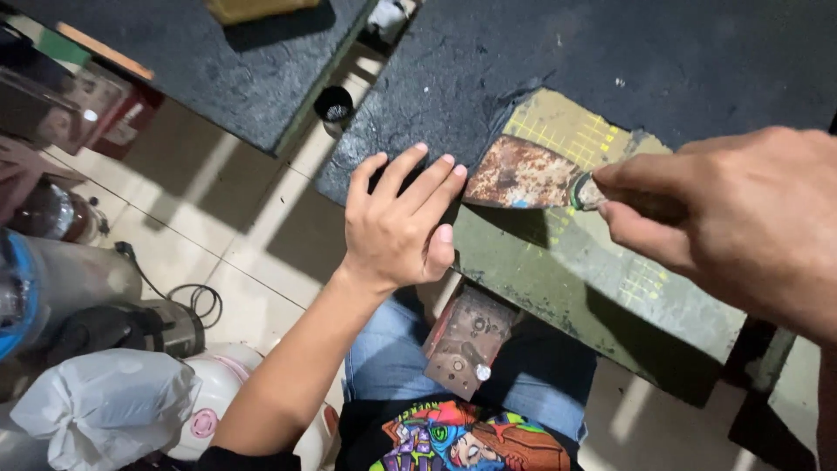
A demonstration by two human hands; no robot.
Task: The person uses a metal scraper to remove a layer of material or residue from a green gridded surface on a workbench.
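Left hand: the left hand point(397, 228) lies flat, fingers spread, pressing the black rubbery sheet point(453, 105) at its peeled edge; it holds nothing.
Right hand: the right hand point(732, 235) is closed in a pinch around the handle of the rusty flat-bladed metal scraper point(523, 174), thumb above, fingers below.
Scraper position: blade lies on the olive-green worktop point(558, 270) with faded yellow grid marks, its wide edge just beside the left fingertips, at the seam where the black sheet is lifted.
Axis and heading: long axis runs nearly level across the view, handle toward the right hand, wide blade edge pointing toward the left hand (tilted slightly upward on the blade side).
Risk: blade edge aims straight at the left fingers; a slip caused by the sheet giving way suddenly could drive it into them.
Risk, secondary: too steep a blade angle could gouge the worktop or tear the sheet.
Nearby: a rusted metal plate with holes point(466, 340) rests on the lap; a white plastic bag point(105, 406) sits on the floor.
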